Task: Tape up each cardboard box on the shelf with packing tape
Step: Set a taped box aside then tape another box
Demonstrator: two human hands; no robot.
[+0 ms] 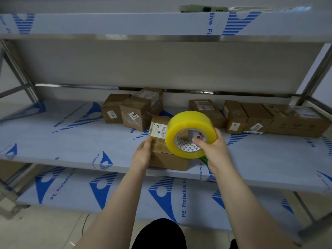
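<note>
At the shelf (71,141) front, my right hand (212,150) grips the tape roll (185,123), left hand (142,154) flat against one box (167,159). I judge this box underway; the rear boxes (256,117) wait.

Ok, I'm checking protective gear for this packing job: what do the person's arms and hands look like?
The left arm and right arm are bare up to the picture's edge, with no sleeve in view. The left hand and right hand wear no gloves; no watch, bracelet or ring shows.
</note>
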